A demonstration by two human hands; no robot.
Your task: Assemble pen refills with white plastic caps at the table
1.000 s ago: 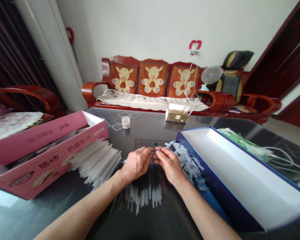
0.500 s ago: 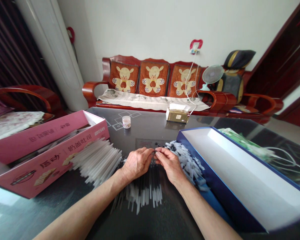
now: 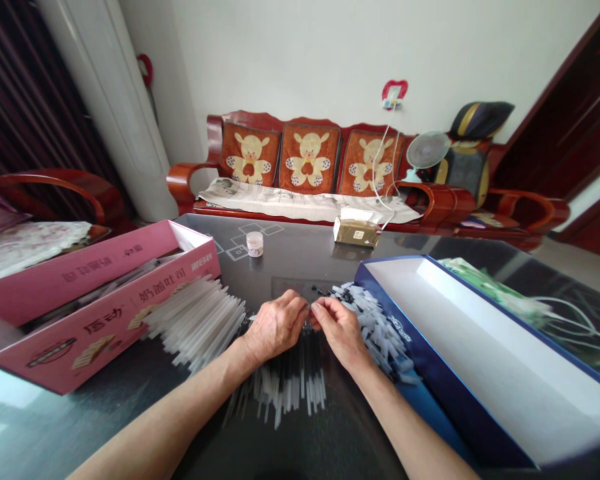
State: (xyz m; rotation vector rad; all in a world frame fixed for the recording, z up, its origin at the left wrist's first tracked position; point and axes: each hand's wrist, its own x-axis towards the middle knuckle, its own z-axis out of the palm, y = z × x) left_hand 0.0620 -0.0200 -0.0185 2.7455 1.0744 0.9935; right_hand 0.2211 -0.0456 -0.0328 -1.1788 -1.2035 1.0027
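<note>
My left hand and my right hand meet fingertip to fingertip over the middle of the dark glossy table. Both are closed in a pinch; whatever sits between the fingers is too small to make out. Below them lies a row of thin translucent sticks, their far ends hidden by the left hand. A thick fan of pale plastic sticks lies left of that hand, against the pink box. Beside my right hand a heap of short white and black plastic pieces rests along the blue box.
The open blue box with a white inside takes up the right side. Farther back stand a small white jar and a tissue box. A green plastic bag and white cable lie beyond the blue box.
The fingertips of both hands have come slightly closer together, and the left hand's knuckles have risen a little. The dark bit seen between the fingers before is now hidden. The view shifted slightly.
</note>
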